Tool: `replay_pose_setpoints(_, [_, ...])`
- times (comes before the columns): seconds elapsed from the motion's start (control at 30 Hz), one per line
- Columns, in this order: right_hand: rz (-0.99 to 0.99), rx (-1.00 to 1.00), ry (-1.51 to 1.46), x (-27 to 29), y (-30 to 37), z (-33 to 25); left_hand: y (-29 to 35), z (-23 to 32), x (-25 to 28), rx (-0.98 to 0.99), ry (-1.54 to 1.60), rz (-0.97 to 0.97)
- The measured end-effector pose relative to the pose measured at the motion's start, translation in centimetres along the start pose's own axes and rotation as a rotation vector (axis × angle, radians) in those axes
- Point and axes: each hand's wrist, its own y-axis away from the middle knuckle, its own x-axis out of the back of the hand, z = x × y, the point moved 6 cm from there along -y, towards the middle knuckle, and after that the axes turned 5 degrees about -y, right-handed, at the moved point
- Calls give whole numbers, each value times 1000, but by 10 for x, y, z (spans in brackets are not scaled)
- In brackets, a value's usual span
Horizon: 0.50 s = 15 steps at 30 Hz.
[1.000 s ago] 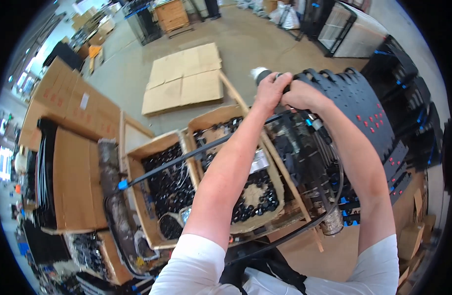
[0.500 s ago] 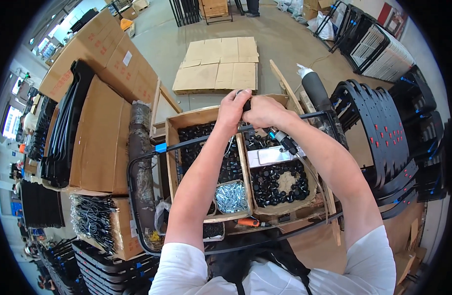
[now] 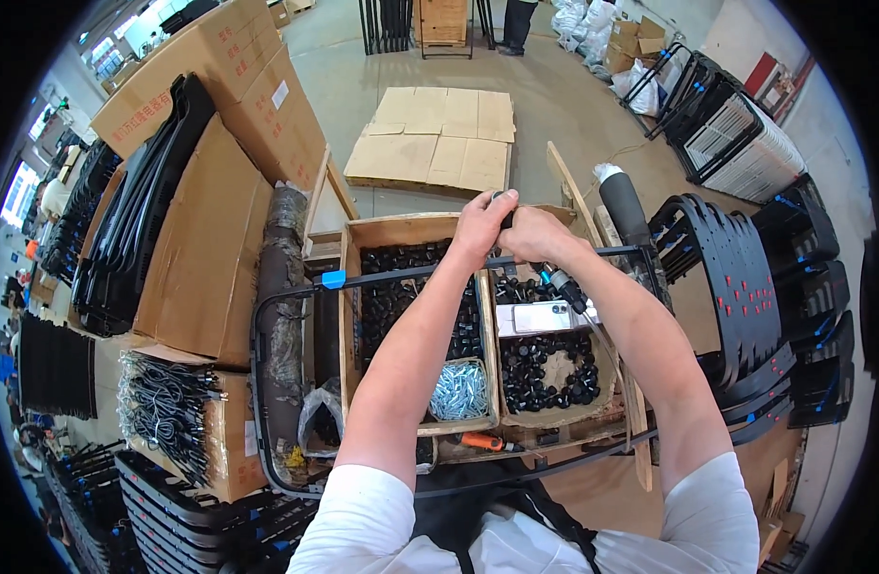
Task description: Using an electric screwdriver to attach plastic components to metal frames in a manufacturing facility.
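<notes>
A black tubular metal frame (image 3: 411, 275) with rounded corners lies across the wooden parts box (image 3: 490, 354). Over its far bar my hands meet. My left hand (image 3: 483, 230) is closed, its thumb and fingers pinching a small black part (image 3: 507, 215). Right beside it my right hand (image 3: 540, 234) is curled, knuckles up; what its fingers hold is hidden. Just below the right hand is a dark air tool (image 3: 566, 287) with a blue ring and a hose; whether the hand grips it I cannot tell. A blue piece (image 3: 334, 279) sits on the bar.
Inside the box are black plastic caps (image 3: 530, 373), silver screws (image 3: 460, 390) and a pale phone (image 3: 542, 317). An orange-handled tool (image 3: 482, 441) lies at its near edge. Cartons (image 3: 205, 220) stand left, curved black frames (image 3: 731, 277) right. Flattened cardboard (image 3: 434, 139) lies beyond; a person (image 3: 518, 24) stands farther off.
The view has shifted, so the scene sits a little lower and mostly farther right. Both hands stay together at the far bar, still closed.
</notes>
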Motion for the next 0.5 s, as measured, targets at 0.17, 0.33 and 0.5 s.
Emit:
replay_pose_setpoints(0.17, [-13, 45, 33, -5, -5, 1, 1, -7, 8, -4, -15, -8])
replay_pose_setpoints(0.33, [-38, 18, 25, -7, 2, 0, 2, -13, 6, -17, 8, -12])
replay_pose_setpoints(0.5, [-43, 50, -9, -11, -2, 0, 0, -19, 9, -64, -37, 16])
